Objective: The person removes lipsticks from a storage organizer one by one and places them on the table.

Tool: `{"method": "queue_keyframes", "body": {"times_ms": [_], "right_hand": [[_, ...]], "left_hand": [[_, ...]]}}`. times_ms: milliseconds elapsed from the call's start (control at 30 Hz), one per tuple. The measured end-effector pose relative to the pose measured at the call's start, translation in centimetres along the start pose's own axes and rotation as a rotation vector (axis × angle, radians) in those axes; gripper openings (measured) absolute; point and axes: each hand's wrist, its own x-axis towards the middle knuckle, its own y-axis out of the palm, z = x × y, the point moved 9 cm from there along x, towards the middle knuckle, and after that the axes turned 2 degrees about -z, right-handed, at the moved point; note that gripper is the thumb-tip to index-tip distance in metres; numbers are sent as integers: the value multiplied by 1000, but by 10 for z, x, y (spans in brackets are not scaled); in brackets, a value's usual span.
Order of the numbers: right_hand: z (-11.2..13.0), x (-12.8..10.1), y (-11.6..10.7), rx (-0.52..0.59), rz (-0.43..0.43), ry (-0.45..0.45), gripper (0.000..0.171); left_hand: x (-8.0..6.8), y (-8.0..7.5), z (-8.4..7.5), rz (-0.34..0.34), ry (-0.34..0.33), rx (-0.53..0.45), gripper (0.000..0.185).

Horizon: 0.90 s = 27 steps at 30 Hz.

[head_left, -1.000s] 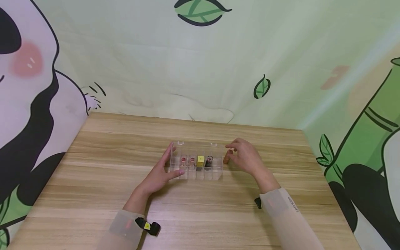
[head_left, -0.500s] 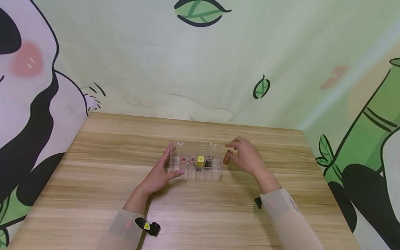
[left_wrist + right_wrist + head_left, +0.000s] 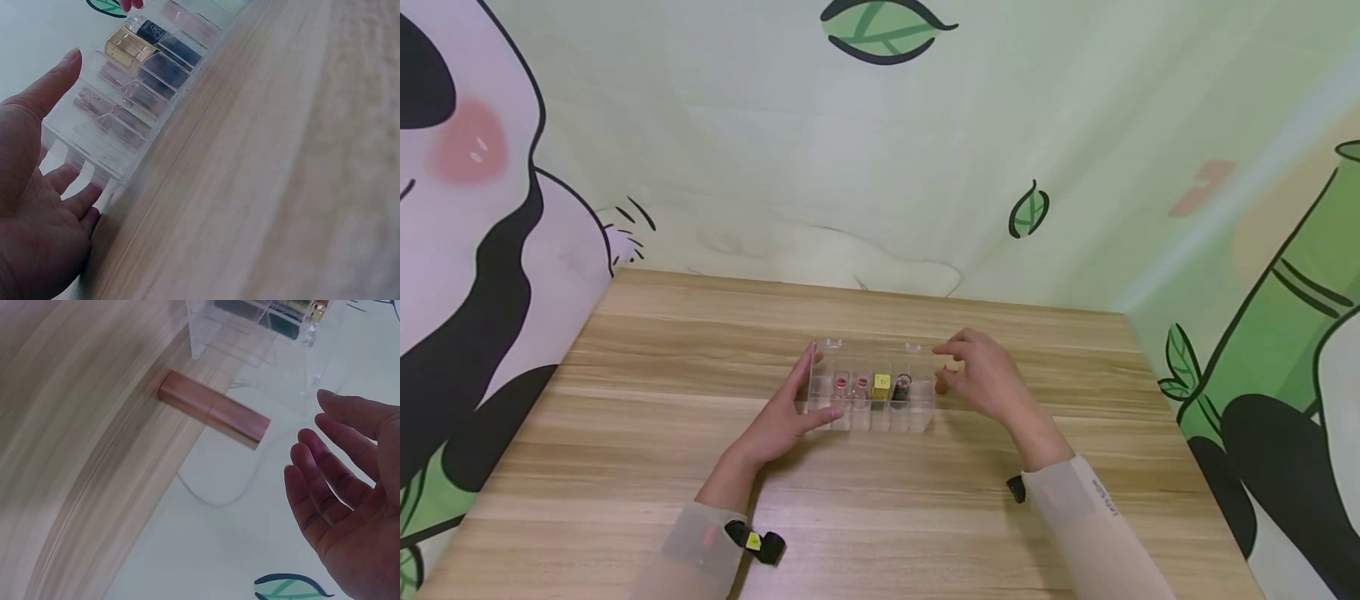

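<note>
Copper tube (image 3: 214, 409) beside right grip (image 3: 988, 379)

A bench (image 3: 880, 517) with a pale wood-grain top stands against a creased, light green backdrop (image 3: 737, 158). Printed on it are a large cartoon panda (image 3: 445, 267) at the left, partly cut off, a big green leaf (image 3: 880, 32) at the top, a smaller leaf (image 3: 1028, 208) lower down, and a thick bamboo stalk (image 3: 1277, 283) at the right. A pale diagonal streak (image 3: 1240, 183) crosses the backdrop's right side; a soft sheen lies on the wood.
</note>
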Motion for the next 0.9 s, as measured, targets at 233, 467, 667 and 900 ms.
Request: {"method": "queue_keyframes", "body": {"times_ms": [233, 467, 667, 900], "right_hand": [[15, -1, 5, 7, 12, -42, 34], [29, -2, 11, 10, 36, -85, 33], [38, -1, 16, -14, 56, -118, 33], [40, 1, 23, -44, 85, -118, 34]], "left_hand": [[0, 0, 1, 3, -7, 4, 112], [0, 0, 2, 0, 0, 11, 110], [0, 0, 3, -1, -13, 10, 111], [0, -1, 2, 0, -20, 6, 111]]}}
